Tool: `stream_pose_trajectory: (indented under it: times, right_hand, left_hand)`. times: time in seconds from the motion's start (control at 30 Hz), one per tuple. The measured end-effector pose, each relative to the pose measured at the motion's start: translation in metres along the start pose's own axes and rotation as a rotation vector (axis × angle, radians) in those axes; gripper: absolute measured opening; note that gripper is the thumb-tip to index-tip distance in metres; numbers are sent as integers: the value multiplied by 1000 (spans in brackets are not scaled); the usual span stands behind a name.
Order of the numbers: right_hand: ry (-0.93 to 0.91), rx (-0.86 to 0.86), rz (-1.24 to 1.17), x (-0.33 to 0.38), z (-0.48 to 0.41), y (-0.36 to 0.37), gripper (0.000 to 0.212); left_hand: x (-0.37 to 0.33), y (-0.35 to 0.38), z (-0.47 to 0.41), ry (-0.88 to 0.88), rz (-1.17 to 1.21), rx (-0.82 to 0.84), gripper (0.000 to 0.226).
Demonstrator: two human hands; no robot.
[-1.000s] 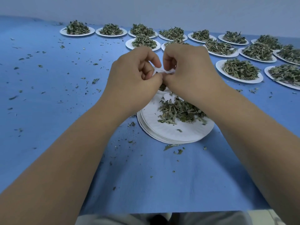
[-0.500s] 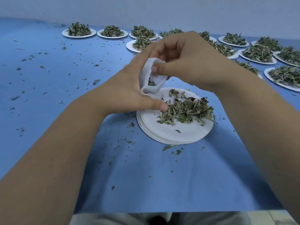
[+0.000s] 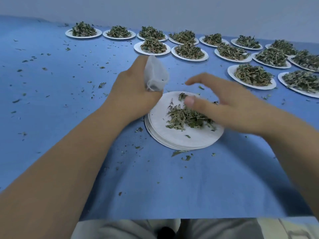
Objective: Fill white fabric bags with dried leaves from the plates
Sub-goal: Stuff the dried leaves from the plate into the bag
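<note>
My left hand [image 3: 133, 90] grips a small white fabric bag [image 3: 155, 75] just left of and above a stack of white paper plates [image 3: 181, 140]. The bag's mouth faces the plates, and a few dark leaf bits show inside it. A loose pile of dried leaves [image 3: 184, 118] lies on the top plate. My right hand [image 3: 224, 104] hovers over the right side of that pile, blurred, with fingers spread and thumb pointing left, holding nothing that I can see.
Several white plates heaped with dried leaves, such as one [image 3: 252, 76] at the right and one [image 3: 152, 46] farther back, line the rear and right of the blue tablecloth [image 3: 51, 94]. Leaf crumbs are scattered over the cloth. The table's near edge runs above my lap.
Both hands first pinched the bag together. My right hand has let go and dropped to the leaf pile, while my left hand has lifted the bag up and to the left.
</note>
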State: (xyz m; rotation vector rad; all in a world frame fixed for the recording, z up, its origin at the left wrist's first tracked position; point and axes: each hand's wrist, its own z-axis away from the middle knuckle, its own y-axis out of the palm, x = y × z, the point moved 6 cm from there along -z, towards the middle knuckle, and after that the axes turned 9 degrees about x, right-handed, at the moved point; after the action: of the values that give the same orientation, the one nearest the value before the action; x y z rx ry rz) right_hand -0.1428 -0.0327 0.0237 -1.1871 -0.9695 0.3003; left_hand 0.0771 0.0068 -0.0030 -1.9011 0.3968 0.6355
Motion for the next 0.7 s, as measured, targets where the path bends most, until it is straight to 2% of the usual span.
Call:
stream_pose_trajectory:
  times: [0.1,0.2,0.3,0.4,0.47,0.53,0.57,0.63,0.7]
  right_hand:
    - [22,89,-4,-3,7,24,68]
    - [-2,19,128,8,-4,35,77]
    - [93,-10,155,19,-16,42,62]
    - [18,-3,119,31,-21,48,37]
    - [-21,-113,80,36,-17,41,30]
    - [-44,-219,144,37,-9,32,33]
    - [-74,-215,212,38,-7,32,37]
    - [-142,-83,291,41,-4,42,51]
    - [-170,39,250,39,-3,52,63]
  left_hand:
    - [-3,16,1,9,-82,12,42]
    - [-5,20,6,-2,-23,-23,38]
    - [-4,21,10,-34,27,-33,36]
    - [-4,20,9,-48,60,-44,36]
    - [-3,20,9,-52,63,-41,36]
    - [-3,20,9,-57,59,-31,34]
    - [-3,20,9,-60,59,-27,33]
    - [-4,20,9,-68,65,-27,33]
    - [-5,20,10,-80,85,-34,35]
